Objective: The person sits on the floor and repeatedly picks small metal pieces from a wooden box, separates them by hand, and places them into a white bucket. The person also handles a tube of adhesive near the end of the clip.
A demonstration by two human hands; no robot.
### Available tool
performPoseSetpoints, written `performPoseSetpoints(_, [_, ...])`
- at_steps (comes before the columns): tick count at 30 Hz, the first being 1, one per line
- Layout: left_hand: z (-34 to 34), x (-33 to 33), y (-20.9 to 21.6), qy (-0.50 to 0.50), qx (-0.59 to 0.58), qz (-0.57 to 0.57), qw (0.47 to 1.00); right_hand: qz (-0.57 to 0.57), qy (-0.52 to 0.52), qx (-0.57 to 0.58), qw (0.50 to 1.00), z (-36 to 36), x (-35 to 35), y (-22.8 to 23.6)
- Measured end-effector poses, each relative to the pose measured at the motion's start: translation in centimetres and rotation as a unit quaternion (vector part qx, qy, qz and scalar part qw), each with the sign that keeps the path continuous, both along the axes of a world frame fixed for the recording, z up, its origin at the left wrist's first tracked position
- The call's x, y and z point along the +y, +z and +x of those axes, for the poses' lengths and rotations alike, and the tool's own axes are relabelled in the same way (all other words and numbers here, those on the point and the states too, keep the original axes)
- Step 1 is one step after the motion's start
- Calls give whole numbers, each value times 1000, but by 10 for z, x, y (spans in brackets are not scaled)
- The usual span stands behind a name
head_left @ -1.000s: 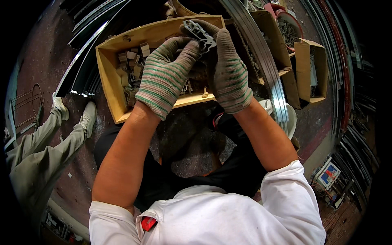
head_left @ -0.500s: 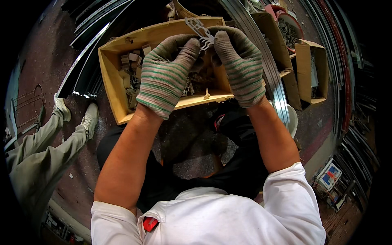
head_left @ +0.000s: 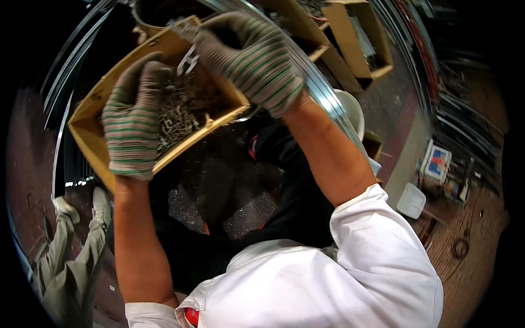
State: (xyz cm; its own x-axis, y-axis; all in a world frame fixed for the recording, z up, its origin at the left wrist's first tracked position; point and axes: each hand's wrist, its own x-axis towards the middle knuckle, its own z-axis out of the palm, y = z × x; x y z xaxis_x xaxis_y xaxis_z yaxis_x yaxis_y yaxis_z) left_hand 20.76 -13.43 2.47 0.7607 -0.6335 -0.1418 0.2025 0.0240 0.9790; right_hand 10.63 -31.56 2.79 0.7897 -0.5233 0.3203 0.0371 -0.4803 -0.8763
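Observation:
Both my hands wear striped grey-and-green knit gloves. My right hand [head_left: 252, 63], above the far right part of a wooden box [head_left: 186, 152], is closed on flat silvery metal clips [head_left: 190, 59] with zigzag edges, which stick out past its thumb. My left hand [head_left: 131, 117] hangs over the left side of the box, thumb and fingers drawn close together. Whatever lies between its fingertips, if anything, cannot be made out. Below and between the hands, a tangle of small metal clips [head_left: 178, 121] lies in the box.
Long metal strips [head_left: 322, 90] run past the box on the right, beside a white bucket [head_left: 351, 112]. An open cardboard box [head_left: 358, 41] stands at the far right. More dark profiles [head_left: 68, 158] lie on the left, near another person's legs and shoes [head_left: 101, 208].
My hands have parted: the left went down and left over the box, the right keeps the clips. The view has turned, so the box appears tilted and farther left.

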Motion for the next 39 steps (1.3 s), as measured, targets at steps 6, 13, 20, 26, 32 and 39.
performPoseSetpoints(6, [10, 9, -3, 6, -6, 51, 999, 27, -271, 120, 955, -138, -62, 48])
performPoseSetpoints(13, [15, 21, -6, -12, -13, 97, 995, 158, -496, 283, 806, -326, -103, -15])
performPoseSetpoints(20, [17, 16, -13, -38, -22, 114, 992, 211, -476, 376, 767, -338, -107, -73])
performPoseSetpoints(26, [14, 14, -10, -58, -14, 112, 992, 292, -423, 291, 806, -328, -105, -82])
performPoseSetpoints(32, [11, 14, -11, -62, -16, 101, 993, 313, -435, 242, 809, -337, -108, -89])
performPoseSetpoints(39, [15, 20, -5, -67, -55, 136, 987, 310, -412, 260, 816, -342, -114, -110])
